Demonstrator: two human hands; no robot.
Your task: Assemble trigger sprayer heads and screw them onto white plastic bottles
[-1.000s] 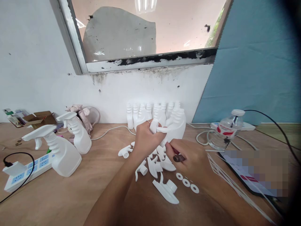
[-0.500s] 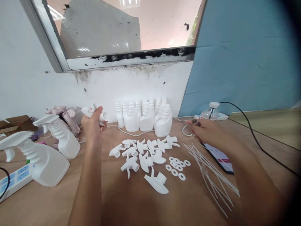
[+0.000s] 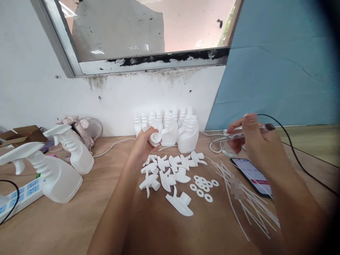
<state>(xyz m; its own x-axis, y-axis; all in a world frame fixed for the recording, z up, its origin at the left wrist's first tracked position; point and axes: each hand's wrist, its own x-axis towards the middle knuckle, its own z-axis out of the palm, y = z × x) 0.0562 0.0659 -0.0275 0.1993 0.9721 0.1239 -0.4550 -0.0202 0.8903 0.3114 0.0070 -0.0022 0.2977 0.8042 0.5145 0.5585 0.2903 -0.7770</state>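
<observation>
My left hand point(image 3: 145, 147) is closed round a white trigger spray head point(image 3: 154, 138), whose round collar opening faces me. It hangs above a group of loose trigger spray heads point(image 3: 170, 173) on the table. On the right, my right hand point(image 3: 256, 141) grips slim metal tweezers point(image 3: 235, 136) with a dark end, pointing left. Behind and just below their tips stands a small clear bottle point(image 3: 230, 149), partly covered by my fingers. White ring washers point(image 3: 205, 187) lie in a small pile between my hands. Thin white tubes point(image 3: 247, 198) are spread out below my right hand.
White spray bottles without heads point(image 3: 188, 136) stand against the wall. Two bottles with heads fitted point(image 3: 63, 180) stand at left beside a power strip point(image 3: 29, 193), with a pink bag point(image 3: 79, 131) and a cardboard box point(image 3: 29, 134) behind. A phone point(image 3: 251, 175) lies near the tubes.
My left hand has moved right with the spray head, now in front of the bottles. My right hand has lifted and shifted right, and the tweezers show more plainly. The view has shifted slightly.
</observation>
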